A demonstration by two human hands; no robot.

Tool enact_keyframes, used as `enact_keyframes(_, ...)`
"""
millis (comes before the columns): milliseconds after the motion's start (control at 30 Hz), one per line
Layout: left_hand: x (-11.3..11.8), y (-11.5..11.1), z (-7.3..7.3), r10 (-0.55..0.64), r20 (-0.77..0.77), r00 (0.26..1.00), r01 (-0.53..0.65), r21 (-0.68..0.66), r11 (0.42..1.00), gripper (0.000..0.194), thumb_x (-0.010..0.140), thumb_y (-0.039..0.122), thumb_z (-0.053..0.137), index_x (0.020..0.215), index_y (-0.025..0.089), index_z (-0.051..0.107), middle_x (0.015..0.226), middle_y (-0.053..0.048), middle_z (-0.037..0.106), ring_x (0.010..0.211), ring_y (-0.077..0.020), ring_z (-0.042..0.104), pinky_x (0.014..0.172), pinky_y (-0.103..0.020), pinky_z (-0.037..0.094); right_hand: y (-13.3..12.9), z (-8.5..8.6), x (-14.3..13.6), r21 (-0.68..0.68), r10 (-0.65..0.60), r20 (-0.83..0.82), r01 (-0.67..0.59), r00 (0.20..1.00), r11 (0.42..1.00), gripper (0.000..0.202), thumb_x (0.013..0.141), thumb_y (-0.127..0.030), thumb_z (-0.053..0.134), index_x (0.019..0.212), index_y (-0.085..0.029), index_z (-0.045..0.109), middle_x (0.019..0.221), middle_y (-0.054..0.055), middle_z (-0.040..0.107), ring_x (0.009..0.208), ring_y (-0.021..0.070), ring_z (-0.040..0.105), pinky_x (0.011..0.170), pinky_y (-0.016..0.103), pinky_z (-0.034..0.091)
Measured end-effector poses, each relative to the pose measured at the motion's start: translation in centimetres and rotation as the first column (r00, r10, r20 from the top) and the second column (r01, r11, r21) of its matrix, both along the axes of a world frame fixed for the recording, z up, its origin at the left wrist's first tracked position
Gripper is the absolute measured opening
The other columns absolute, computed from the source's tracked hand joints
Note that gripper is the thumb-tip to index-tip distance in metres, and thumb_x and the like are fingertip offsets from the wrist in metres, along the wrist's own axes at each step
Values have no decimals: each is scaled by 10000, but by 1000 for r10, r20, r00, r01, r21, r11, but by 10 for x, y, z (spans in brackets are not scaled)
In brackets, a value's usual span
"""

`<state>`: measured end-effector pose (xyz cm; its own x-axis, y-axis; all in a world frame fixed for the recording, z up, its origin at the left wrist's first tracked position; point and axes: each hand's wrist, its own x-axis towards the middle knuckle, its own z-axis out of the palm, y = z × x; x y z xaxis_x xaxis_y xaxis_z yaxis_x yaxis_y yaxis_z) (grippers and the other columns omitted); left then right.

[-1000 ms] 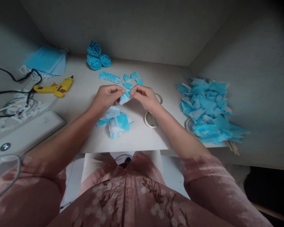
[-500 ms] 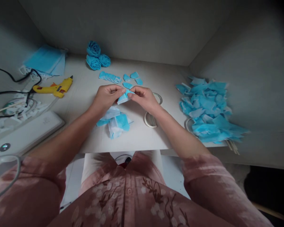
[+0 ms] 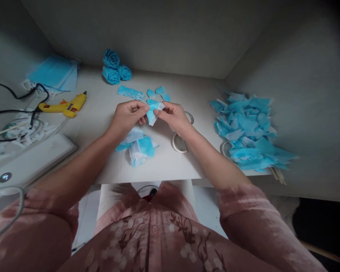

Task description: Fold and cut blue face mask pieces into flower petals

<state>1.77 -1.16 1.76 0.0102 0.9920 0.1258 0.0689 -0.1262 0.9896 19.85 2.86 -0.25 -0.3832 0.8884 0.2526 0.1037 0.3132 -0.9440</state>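
A small piece of blue and white mask fabric is pinched between my two hands over the middle of the table. My left hand grips its left edge between thumb and fingers. On the other side, my right hand pinches it with the thumb on top. Just beyond lie several small folded blue pieces and a row of overlapping folded pieces. Nearer to me rests a loose heap of blue and white scraps. A roll of tape lies under my right forearm.
Blue fabric roses stand at the back. To the left are flat face masks, a yellow glue gun with a black cord, and a white power bank. A large pile of blue scraps lies at the right, with sticks below.
The fabric piece has turned between my fingers, and a white edge now shows at its right. Both hands have stayed in nearly the same place.
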Motion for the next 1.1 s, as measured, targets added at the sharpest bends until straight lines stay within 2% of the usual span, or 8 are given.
enact_keyframes(167, -3, 4, -3, -65, 65, 996, 68, -46, 997, 256, 833, 372, 744, 709, 161, 673, 614, -19, 669, 541, -101, 591, 540, -215, 450, 4, -1, 2, -10, -9, -6, 9, 1000, 1000, 383, 773, -489, 748, 673, -220, 494, 701, -30, 477, 754, 132, 463, 702, 276, 392)
enact_keyframes(300, -6, 6, -4, -113, 3, 994, 113, -57, 992, 325, 812, 438, 772, 685, 152, 686, 594, -19, 661, 533, -89, 578, 532, -197, 441, 2, 0, 3, -1, -1, 39, 1, 999, 1000, 345, 781, -455, 767, 696, -212, 537, 710, -26, 499, 778, 138, 487, 698, 265, 402)
enact_keyframes(467, -7, 4, -3, -107, -67, 992, 104, -54, 993, 383, 693, 477, 880, 688, 146, 687, 579, -5, 648, 516, -79, 538, 522, -194, 413, 1, 0, 4, 28, -1, 96, -2, 995, 1000, 330, 800, -435, 771, 706, -207, 553, 686, -32, 486, 750, 132, 473, 667, 256, 381)
enact_keyframes(600, -7, 4, -3, -105, -76, 992, 102, -52, 993, 374, 712, 469, 870, 685, 144, 687, 568, -2, 640, 510, -72, 530, 525, -187, 402, 2, -1, 4, 41, 1, 97, -5, 995, 999, 373, 808, -456, 759, 683, -212, 506, 667, -41, 438, 712, 120, 431, 644, 257, 347)
enact_keyframes(767, -7, 4, -3, -104, -22, 994, 102, -62, 993, 295, 751, 383, 835, 678, 148, 671, 560, 1, 634, 504, -71, 537, 526, -181, 410, 3, 1, 3, 49, 22, 18, -22, 1000, 999, 436, 798, -513, 753, 672, -217, 460, 652, -59, 385, 648, 93, 357, 625, 259, 309)
enact_keyframes(1000, -7, 5, -4, -111, -7, 994, 110, -102, 989, 194, 766, 281, 806, 694, 150, 682, 559, 8, 637, 494, -67, 535, 522, -174, 411, 5, 0, 3, 67, -14, -37, 16, 999, 998, 387, 840, -529, 716, 697, -204, 561, 667, -46, 509, 672, 100, 468, 688, 265, 424)
enact_keyframes(1100, -7, 5, -3, -98, -4, 995, 97, -113, 989, 170, 782, 251, 793, 703, 147, 685, 562, 7, 640, 493, -66, 529, 521, -172, 409, 7, -3, 5, 92, -31, -39, 34, 999, 995, 354, 879, -550, 674, 817, -202, 664, 761, -19, 623, 745, 120, 576, 766, 281, 508)
